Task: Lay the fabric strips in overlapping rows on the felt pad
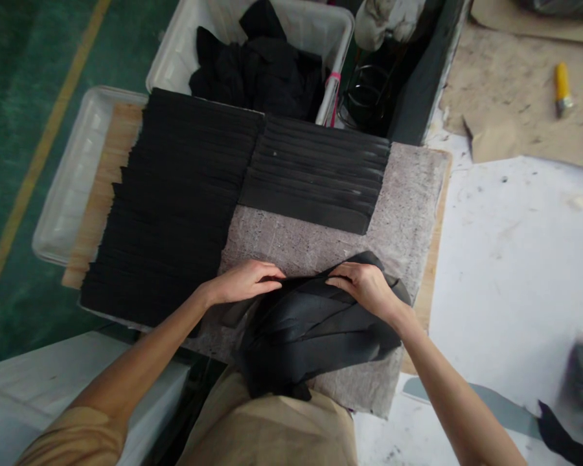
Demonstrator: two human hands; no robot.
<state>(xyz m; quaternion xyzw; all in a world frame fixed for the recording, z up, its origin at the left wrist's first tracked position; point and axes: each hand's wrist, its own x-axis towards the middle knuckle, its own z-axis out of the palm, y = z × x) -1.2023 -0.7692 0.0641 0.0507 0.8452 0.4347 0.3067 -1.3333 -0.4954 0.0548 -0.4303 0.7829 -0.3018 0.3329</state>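
A loose heap of black leather-like strips (315, 330) lies at the front of a speckled grey board, against my body. My left hand (245, 281) pinches the left end of one black strip's edge between thumb and fingers. At the right end of that same edge, my right hand (364, 285) also pinches, so the strip is stretched between both hands above the heap. Beyond my hands, overlapping black strips lie in two neat rows: a wide row (175, 207) on the left and a shorter row (315, 175) at the far middle.
The grey board (408, 194) rests on a wooden panel. A white bin (337, 39) of black pieces stands behind, and a white tray (68, 194) at left. To the right, a white table (515, 259) bears brown paper (505, 84) and a yellow-handled tool (561, 87).
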